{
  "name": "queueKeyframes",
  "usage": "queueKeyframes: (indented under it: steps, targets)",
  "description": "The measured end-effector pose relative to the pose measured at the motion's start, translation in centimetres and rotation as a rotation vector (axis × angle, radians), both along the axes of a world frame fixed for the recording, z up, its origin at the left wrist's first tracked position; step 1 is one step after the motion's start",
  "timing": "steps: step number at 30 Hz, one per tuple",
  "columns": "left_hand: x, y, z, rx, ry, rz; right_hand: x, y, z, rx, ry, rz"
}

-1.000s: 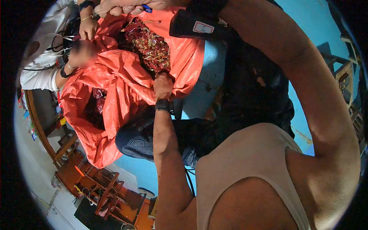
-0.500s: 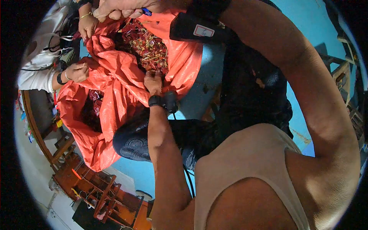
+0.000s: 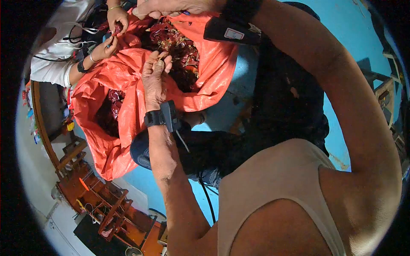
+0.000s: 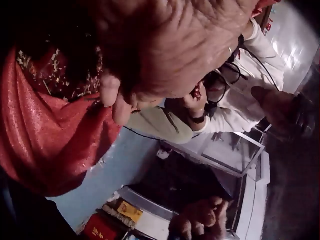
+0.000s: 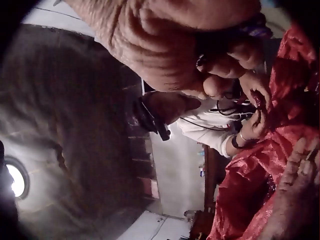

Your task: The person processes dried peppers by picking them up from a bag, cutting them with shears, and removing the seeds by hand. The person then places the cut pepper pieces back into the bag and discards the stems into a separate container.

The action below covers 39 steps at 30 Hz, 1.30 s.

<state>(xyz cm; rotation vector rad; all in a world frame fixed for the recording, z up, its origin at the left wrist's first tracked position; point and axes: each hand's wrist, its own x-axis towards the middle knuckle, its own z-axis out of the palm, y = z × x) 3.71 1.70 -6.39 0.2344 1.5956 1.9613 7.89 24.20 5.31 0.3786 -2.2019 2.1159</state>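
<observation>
My left hand (image 3: 156, 79) is raised over the folded edge of an orange woven sack (image 3: 213, 77). Its thumb and fingers come together on a small brownish bit (image 3: 161, 55), partly hidden by the fingers. Inside the sack lie dried red chillies (image 3: 183, 47) mixed with pale stalks. Higher up, close to the head camera, my right hand (image 3: 177, 6) curls round a blue-handled tool (image 5: 257, 30); most of the tool is hidden in the palm.
Across the sacks, another person's hands (image 3: 104, 50) meet at a dark red chilli (image 3: 118, 29). A second orange sack (image 3: 109, 160) with red chillies stands at the left. Wooden furniture (image 3: 115, 209) occupies the lower left. Below is a blue floor (image 3: 341, 38).
My left hand has risen out of the sack mouth and moved left, its fingers now turned up. The other person's hands have come together at a chilli. My right hand still grips the tool.
</observation>
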Motion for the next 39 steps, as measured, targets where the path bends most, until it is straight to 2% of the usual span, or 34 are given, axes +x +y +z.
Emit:
queueKeyframes:
  steps: [2, 3, 4, 6, 7, 8, 10, 11, 14, 18, 21, 23, 25, 27, 30, 33, 35, 36, 38, 39]
  targets:
    - [0.0, -0.3, 1.2, 0.017, 0.012, -0.071, 0.3, -0.2, 0.0, 0.140, -0.127, -0.131]
    - [0.0, -0.2, 1.7, 0.037, 0.020, -0.105, 0.4, -0.4, -0.6, 0.016, -0.002, -0.126]
    - [0.3, 0.1, 2.5, 0.056, 0.028, -0.140, 1.0, -0.3, -0.1, 0.017, -0.001, -0.125]
    - [1.4, 0.8, 3.8, 0.043, 0.044, -0.125, 1.8, 0.0, 1.2, 0.347, -0.143, -0.054]
    - [1.8, 1.1, 4.2, 0.074, 0.040, -0.109, -0.5, -0.5, -2.3, 0.292, 0.179, -0.070]
    - [1.9, 1.2, 4.4, 0.106, 0.036, -0.093, -4.1, -1.6, -6.0, 0.297, 0.179, -0.069]
    - [1.8, 1.3, 4.2, 0.142, 0.023, -0.084, -9.8, -3.6, -11.2, -0.916, 0.986, 0.301]
    - [1.8, 1.3, 4.1, 0.172, 0.012, -0.075, -8.1, -3.3, -9.3, -0.913, 0.982, 0.303]
    - [1.7, 1.5, 3.7, 0.146, -0.010, -0.004, -1.2, -1.1, -2.7, 0.465, 0.085, -0.063]
    - [1.1, 0.6, 3.4, 0.059, -0.058, -0.030, -1.4, -1.6, -2.6, 0.599, 0.061, -0.082]
    - [1.7, 0.8, 3.7, 0.026, -0.159, 0.063, -2.5, -2.4, -4.0, 0.606, 0.149, -0.084]
    - [2.2, 1.2, 4.5, 0.021, -0.231, 0.116, -4.5, -3.6, -6.1, 0.900, 0.174, -0.096]
    - [2.0, 0.8, 3.9, 0.043, -0.226, 0.119, -4.0, -3.7, -7.0, 0.837, 0.137, -0.105]
    - [2.0, 0.7, 3.7, 0.066, -0.221, 0.124, -0.8, -3.3, -5.1, 0.694, 0.069, -0.072]
    - [2.2, 0.9, 3.8, 0.094, -0.202, 0.088, -0.2, -3.2, -4.4, 0.790, 0.034, 0.054]
    - [2.4, 1.4, 4.0, 0.085, -0.115, 0.066, -0.1, -3.4, -4.9, 0.815, 0.073, 0.035]
    - [2.6, 2.0, 4.9, 0.023, -0.070, 0.205, -0.6, -3.2, -5.3, 0.819, 0.091, 0.020]
    - [1.8, 1.1, 4.6, 0.071, 0.015, 0.234, -1.0, -3.2, -5.5, 0.821, 0.109, 0.004]
    - [-1.9, -2.7, 3.7, 0.276, 0.008, 0.253, -3.2, -3.1, -6.7, 0.845, 0.123, -0.018]
    - [-4.2, -6.0, 3.0, 0.638, -0.189, 0.088, -3.9, -3.1, -7.0, 0.869, 0.137, -0.042]
